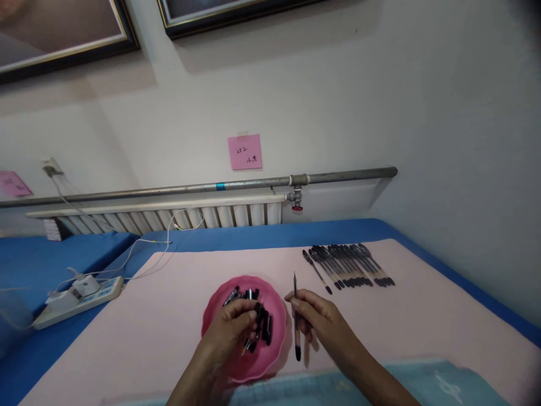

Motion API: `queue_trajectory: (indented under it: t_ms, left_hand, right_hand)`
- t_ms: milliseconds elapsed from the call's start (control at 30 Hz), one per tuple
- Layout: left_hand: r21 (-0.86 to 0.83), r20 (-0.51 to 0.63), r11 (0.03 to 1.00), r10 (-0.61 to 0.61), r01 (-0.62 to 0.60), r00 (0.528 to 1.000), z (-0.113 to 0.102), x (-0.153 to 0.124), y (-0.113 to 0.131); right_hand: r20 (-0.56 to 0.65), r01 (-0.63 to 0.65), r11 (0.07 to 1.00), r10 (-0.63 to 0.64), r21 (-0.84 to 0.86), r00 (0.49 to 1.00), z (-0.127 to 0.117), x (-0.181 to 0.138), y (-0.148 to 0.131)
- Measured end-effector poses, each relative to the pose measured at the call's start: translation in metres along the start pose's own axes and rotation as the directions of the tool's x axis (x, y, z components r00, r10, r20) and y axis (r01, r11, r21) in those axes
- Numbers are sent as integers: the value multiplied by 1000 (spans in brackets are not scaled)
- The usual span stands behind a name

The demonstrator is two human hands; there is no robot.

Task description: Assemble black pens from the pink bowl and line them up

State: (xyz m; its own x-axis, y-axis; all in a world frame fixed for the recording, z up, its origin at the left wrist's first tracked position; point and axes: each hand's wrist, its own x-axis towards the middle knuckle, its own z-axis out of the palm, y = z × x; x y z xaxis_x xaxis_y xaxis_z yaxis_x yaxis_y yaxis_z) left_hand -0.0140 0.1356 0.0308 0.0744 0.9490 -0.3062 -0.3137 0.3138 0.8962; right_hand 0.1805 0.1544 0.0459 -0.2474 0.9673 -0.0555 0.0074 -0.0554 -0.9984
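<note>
My right hand (315, 318) pinches a thin black pen (296, 316), held nearly upright just right of a pink dish (215, 310). My left hand (230, 332) reaches into that dish, its fingers curled over a heap of small black pen caps and parts (262, 324); whether it grips one is hidden. A row of several finished black pens (349, 265) lies side by side on the pink mat, beyond my right hand.
The pink mat (169, 316) covers a blue table (253, 234). A white power strip with plugs and cables (78, 296) lies at the left. A radiator and pipe (211, 186) run along the wall behind, with a pink note (244, 151) above.
</note>
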Motion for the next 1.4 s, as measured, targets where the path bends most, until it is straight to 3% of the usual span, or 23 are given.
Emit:
queue_trajectory:
  t_ms: [167,267,367,700,933,1133,1400]
  left_hand:
    - [-283,16,959,1,4,1000,4,-5,5]
    - [-363,26,931,-20,28,999,4,-8,10]
    - [-397,25,917,-27,35,999,4,-10,13]
    - [-349,58,936,-17,36,998,6,-12,12]
    - [-331,15,944,-4,9,1000,10,-10,5]
    - [-327,2,944,-51,49,999,10,-9,2]
    - [-352,61,936,-4,25,998,26,-13,-2]
  right_hand:
    - [201,82,988,-54,-133,978,8,-10,-9]
    - [362,191,947,-88,-258,928,15,-16,-11]
    - [422,278,899,-120,-337,899,21,-20,-8]
    - [391,303,884,-154,-356,908,21,-19,-4]
    - [232,141,949,-76,-280,970,26,-18,1]
    - [266,175,943,-98,-284,959,28,-22,-5]
    - [193,153,963,-110,-220,975,28,-20,-2]
